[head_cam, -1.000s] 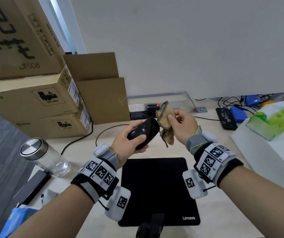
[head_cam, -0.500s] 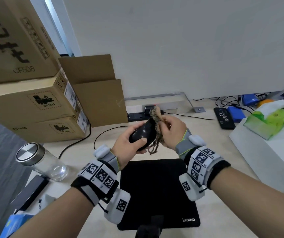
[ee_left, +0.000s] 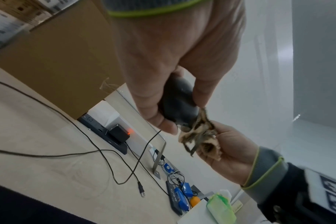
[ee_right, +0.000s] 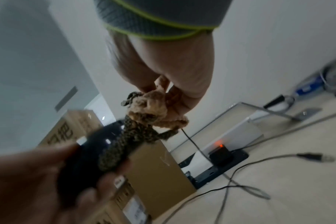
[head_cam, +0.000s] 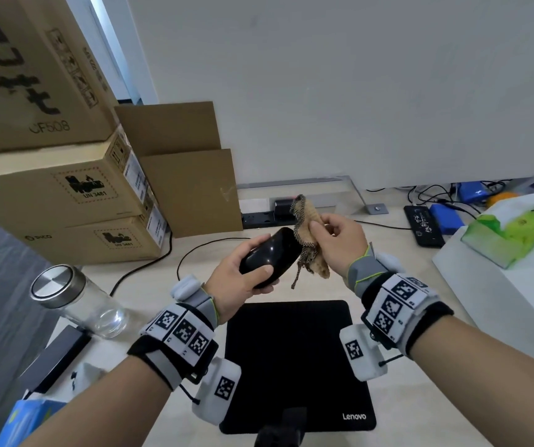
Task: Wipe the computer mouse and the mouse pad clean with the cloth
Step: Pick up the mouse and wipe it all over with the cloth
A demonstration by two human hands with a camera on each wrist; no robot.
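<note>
My left hand point(head_cam: 239, 285) grips a glossy black computer mouse point(head_cam: 270, 256) in the air above the desk, thumb across its side. My right hand point(head_cam: 339, 243) pinches a bunched tan cloth point(head_cam: 309, 233) with a dark woven edge, and the cloth touches the mouse's far end. The left wrist view shows the mouse point(ee_left: 179, 106) between my fingers with the cloth point(ee_left: 199, 136) against its tip. In the right wrist view the cloth point(ee_right: 150, 115) drapes over the blurred mouse point(ee_right: 92, 154). A black Lenovo mouse pad point(head_cam: 297, 366) lies flat on the desk below both hands.
Stacked cardboard boxes point(head_cam: 62, 201) stand at the left, with a glass jar point(head_cam: 75, 298) in front. A power strip point(head_cam: 259, 217) and loose cables point(ee_left: 86, 153) run along the back. A white box with a green tissue pack point(head_cam: 507, 237) sits at the right.
My right hand has drawn the cloth back from the mouse's side toward its far end and slightly to the right. The left hand keeps holding the mouse in about the same place.
</note>
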